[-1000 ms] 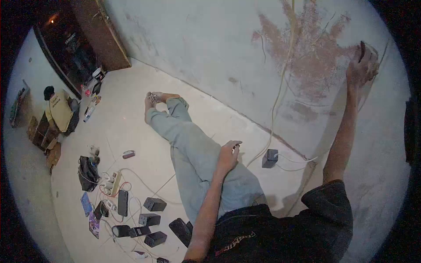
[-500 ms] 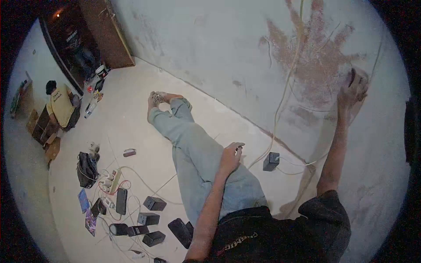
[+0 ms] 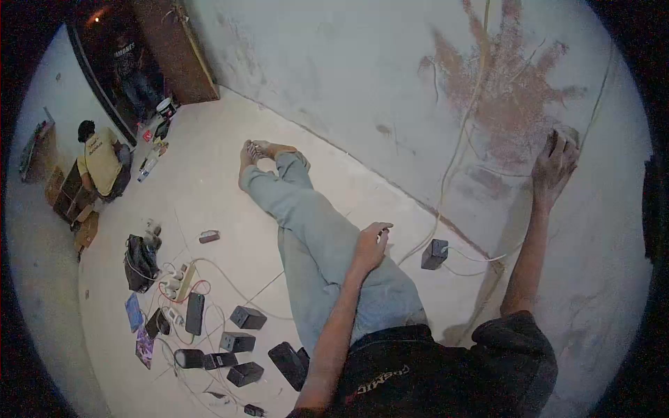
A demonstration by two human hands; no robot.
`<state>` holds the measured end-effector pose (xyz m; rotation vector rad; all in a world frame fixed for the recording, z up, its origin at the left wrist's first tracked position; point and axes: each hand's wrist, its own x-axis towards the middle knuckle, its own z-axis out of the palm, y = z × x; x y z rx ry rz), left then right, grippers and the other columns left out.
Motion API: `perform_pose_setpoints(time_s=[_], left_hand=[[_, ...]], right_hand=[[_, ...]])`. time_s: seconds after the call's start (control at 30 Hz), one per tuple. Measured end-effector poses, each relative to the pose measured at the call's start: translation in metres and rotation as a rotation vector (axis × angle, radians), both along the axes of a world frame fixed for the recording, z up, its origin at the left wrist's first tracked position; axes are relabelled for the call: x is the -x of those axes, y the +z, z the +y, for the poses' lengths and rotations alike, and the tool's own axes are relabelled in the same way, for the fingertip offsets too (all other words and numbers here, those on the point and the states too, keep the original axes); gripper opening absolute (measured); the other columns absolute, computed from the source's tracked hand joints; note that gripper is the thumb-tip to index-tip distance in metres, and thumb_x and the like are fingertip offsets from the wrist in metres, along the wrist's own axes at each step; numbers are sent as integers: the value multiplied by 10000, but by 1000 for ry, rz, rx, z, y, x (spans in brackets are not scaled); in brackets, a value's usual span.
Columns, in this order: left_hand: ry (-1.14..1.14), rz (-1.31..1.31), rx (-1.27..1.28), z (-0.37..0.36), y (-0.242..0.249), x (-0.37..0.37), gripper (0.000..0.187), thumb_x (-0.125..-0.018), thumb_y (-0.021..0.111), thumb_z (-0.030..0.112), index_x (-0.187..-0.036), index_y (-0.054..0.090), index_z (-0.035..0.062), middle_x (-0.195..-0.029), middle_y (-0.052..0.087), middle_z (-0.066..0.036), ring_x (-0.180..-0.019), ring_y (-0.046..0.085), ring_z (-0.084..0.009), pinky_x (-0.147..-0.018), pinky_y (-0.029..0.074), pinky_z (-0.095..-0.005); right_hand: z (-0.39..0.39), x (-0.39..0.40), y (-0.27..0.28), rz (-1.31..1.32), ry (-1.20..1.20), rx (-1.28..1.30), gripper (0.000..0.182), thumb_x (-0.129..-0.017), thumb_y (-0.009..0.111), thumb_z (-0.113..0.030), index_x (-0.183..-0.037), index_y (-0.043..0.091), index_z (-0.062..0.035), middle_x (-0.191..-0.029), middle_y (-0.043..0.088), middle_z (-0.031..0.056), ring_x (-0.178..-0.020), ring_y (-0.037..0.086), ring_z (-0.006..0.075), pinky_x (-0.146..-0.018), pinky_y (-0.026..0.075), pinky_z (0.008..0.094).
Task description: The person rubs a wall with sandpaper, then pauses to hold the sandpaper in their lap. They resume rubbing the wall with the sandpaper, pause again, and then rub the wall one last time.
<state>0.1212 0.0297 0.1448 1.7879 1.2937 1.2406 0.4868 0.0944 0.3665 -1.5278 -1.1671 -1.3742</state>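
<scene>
My right hand is pressed against the grey wall, just below and right of a reddish-brown patch where the surface looks rough. Its fingers are bent over something greyish that I cannot make out. Palm down, my left hand rests on my thigh in light blue jeans. The fingers are loosely bent, a little apart, and nothing shows in them. Between my leg and the wall, a black power adapter with a white cable stands on the floor.
Phones, black adapters, a power strip and tangled cables lie left of my legs. A black bag is behind them. One person crouches by cardboard boxes; another is in the doorway. A cable hangs down the wall.
My right hand has slid down and slightly left along the wall. My left hand stays on the thigh, its fingers slightly shifted. The view has turned slightly.
</scene>
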Motion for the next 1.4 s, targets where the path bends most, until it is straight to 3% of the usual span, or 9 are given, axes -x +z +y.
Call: perform_pose_setpoints(time_s=[0.27, 0.37, 0.47, 0.6, 0.83, 1.03, 1.1, 1.27, 1.4], left_hand=[[4, 36, -28, 3, -8, 0, 226, -882, 487, 113, -1029, 623, 8, -939, 626, -180, -844, 604, -309, -782, 472, -378], [2, 33, -5, 5, -10, 1, 229, -897, 497, 137, -1049, 630, 28, -974, 643, -159, -850, 617, -276, -747, 488, -355], [-1, 32, -5, 5, -8, 0, 231, -897, 496, 141, -1048, 629, 27, -964, 641, -154, -856, 617, -271, -745, 487, -354], [-1, 36, 7, 4, -5, 0, 236, -892, 498, 141, -1051, 630, 26, -969, 643, -151, -857, 620, -267, -746, 489, -353], [-2, 19, 5, 3, -7, 2, 244, -891, 491, 155, -1031, 640, 22, -978, 644, -148, -870, 617, -266, -757, 486, -354], [9, 41, -5, 4, -9, 2, 239, -891, 489, 150, -1030, 644, 33, -985, 646, -142, -870, 615, -262, -746, 485, -350], [12, 47, 4, 4, -7, 1, 240, -894, 490, 155, -1030, 644, 33, -987, 646, -142, -871, 614, -262, -741, 484, -350], [13, 32, -25, 2, -8, 3, 242, -895, 492, 158, -1036, 642, 31, -976, 649, -141, -859, 617, -259, -729, 485, -349], [13, 22, -13, 2, -6, 1, 245, -890, 491, 152, -1038, 640, 26, -958, 651, -146, -838, 623, -262, -731, 488, -346]], right_hand=[[38, -19, 37, 85, 112, -245, 306, -943, 475, -366, -1147, 592, -170, -1139, 548, 102, -1040, 514, 344, -924, 339, 513], [39, -29, 75, 131, -159, -200, 279, -929, 509, -338, -1160, 586, -201, -1183, 530, 60, -1112, 497, 282, -912, 382, 499], [30, -24, 93, 91, 116, -264, 340, -955, 440, -365, -1204, 568, -172, -1238, 507, 118, -1188, 450, 313, -1012, 307, 529], [18, -11, 44, 130, -91, -57, 312, -970, 424, -292, -1239, 523, -169, -1248, 488, 116, -1238, 406, 312, -1033, 318, 472], [24, -19, -27, 244, 58, 102, 308, -966, 426, -322, -1215, 538, -181, -1235, 494, 129, -1231, 381, 357, -1017, 297, 541], [56, -54, 88, 199, -167, -235, 336, -922, 490, -398, -1148, 577, -165, -1180, 541, 96, -1159, 453, 349, -936, 328, 604], [49, -53, 110, 36, -189, -352, 315, -913, 512, -366, -1125, 613, -156, -1100, 576, 99, -1076, 505, 327, -912, 365, 493], [34, -35, 54, -114, 13, -276, 204, -924, 529, -212, -1086, 603, -114, -1050, 584, 116, -1008, 541, 319, -908, 375, 450], [16, -10, -19, 48, 163, -28, 185, -895, 563, -204, -1047, 600, -105, -1145, 546, 124, -1177, 461, 337, -942, 364, 489]])
